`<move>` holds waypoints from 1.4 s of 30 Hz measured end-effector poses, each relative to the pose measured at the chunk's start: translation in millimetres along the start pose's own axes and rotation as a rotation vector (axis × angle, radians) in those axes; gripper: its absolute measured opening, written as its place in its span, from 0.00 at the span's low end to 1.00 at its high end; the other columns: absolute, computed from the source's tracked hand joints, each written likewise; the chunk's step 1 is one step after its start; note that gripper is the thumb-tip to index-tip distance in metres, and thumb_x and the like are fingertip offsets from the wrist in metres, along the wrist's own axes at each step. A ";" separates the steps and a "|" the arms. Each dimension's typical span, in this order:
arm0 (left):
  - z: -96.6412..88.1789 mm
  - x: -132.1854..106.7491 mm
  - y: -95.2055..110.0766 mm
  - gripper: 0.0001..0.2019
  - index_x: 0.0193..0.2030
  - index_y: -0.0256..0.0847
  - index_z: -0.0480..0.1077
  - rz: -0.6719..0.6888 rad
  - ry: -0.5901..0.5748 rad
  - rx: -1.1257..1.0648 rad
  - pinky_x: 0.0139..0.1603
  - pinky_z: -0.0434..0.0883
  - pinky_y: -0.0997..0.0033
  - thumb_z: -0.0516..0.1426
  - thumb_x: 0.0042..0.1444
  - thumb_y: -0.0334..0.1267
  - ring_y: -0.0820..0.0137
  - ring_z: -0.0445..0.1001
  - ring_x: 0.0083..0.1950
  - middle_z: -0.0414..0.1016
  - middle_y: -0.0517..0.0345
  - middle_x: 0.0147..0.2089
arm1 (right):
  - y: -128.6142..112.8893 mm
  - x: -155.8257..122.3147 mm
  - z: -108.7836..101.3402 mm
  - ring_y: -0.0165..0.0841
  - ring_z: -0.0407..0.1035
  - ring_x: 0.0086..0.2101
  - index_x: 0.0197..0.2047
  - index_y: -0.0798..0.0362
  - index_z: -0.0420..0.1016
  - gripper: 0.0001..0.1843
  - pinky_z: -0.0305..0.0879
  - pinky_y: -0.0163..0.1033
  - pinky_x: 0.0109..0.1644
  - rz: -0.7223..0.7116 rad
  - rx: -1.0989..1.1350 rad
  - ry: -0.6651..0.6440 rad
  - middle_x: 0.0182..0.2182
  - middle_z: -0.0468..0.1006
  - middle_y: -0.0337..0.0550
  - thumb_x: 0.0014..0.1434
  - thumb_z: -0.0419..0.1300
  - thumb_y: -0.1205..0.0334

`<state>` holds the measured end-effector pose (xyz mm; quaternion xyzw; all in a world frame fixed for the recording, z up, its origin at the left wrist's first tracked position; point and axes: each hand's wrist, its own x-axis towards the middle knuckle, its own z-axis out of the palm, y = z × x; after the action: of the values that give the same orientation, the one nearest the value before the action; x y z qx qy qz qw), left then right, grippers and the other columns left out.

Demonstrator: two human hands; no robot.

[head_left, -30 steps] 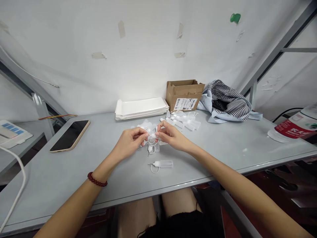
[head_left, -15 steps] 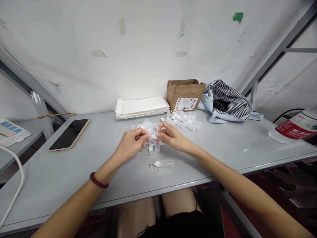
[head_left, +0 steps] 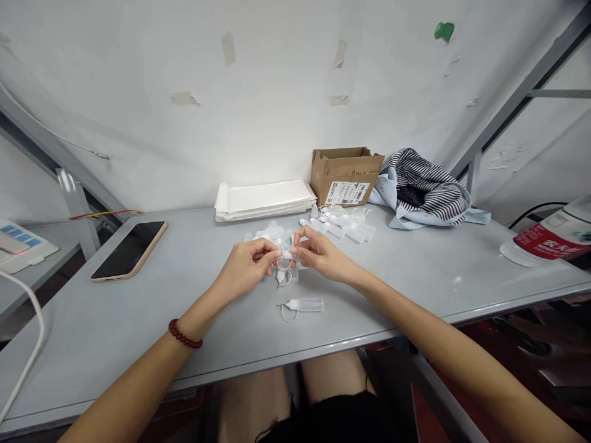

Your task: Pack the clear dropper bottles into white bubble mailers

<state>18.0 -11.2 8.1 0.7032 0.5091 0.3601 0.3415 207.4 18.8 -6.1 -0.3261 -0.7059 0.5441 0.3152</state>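
Note:
Between my fingertips is a small white cap with a looped strap [head_left: 285, 263], the kind on the needle-tip bottles here. My left hand [head_left: 252, 261] pinches it from the left, my right hand [head_left: 318, 252] from the right; both are closed on it. The fingers partly hide whatever bottle it belongs to. Just below the hands lies a bottle with its needle tip [head_left: 281, 278] showing. Closer to the table's front edge, a clear needle-tip bottle [head_left: 309, 305] lies on its side, strap loop hanging off its neck. A pile of translucent bottles [head_left: 273, 231] lies behind my hands.
More bottles [head_left: 351, 225] lie beyond my right hand, before an open cardboard box [head_left: 346, 175]. White envelopes [head_left: 263, 200] are stacked by the wall. A phone [head_left: 130, 251] lies left, a striped cloth [head_left: 427, 187] back right, a red-labelled jug [head_left: 549, 237] far right on the grey table [head_left: 184, 375].
The fingers of my left hand have shifted very slightly to the right, toward the cap. Otherwise the scene looks the same.

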 end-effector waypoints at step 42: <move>-13.4 3.6 -11.1 0.14 0.33 0.40 0.68 -0.037 0.278 0.299 0.26 0.60 0.73 0.51 0.58 0.48 0.73 0.62 0.22 0.67 0.64 0.20 | 46.0 29.3 -38.7 0.39 0.65 0.50 0.51 0.55 0.73 0.18 0.59 0.41 0.51 0.000 -1.156 0.174 0.50 0.72 0.53 0.63 0.48 0.73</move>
<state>2.1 -3.4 6.0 0.6802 0.6118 0.3679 0.1662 226.5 73.1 -40.2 -0.4887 -0.8597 0.0416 0.1428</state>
